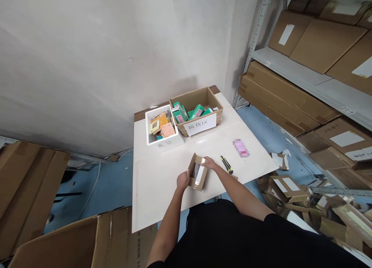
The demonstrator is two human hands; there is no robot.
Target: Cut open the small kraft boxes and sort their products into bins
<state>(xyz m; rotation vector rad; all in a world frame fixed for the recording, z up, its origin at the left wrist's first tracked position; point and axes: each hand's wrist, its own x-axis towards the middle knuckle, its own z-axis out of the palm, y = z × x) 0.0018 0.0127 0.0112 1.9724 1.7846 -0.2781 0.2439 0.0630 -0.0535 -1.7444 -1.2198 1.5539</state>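
Between my hands is a small brown cardboard box [202,181], tilted over the table, with its top open and clear tape and a white label on it. My left hand [183,180] grips its left side, fingers closed. At its upper right corner, my right hand [209,163] holds the edge with closed fingers. A black and yellow utility knife [226,165] lies on the table just right of my right hand. Farther right is a pink item [241,148], blurred out in the picture.
On the white table [151,182], a white bin [165,145] holds small packs beside a cardboard carton [219,114] of green boxes. Shelves [308,74] with cartons stand right; discarded boxes [290,190] litter the floor there. A large open carton [58,241] sits at lower left.
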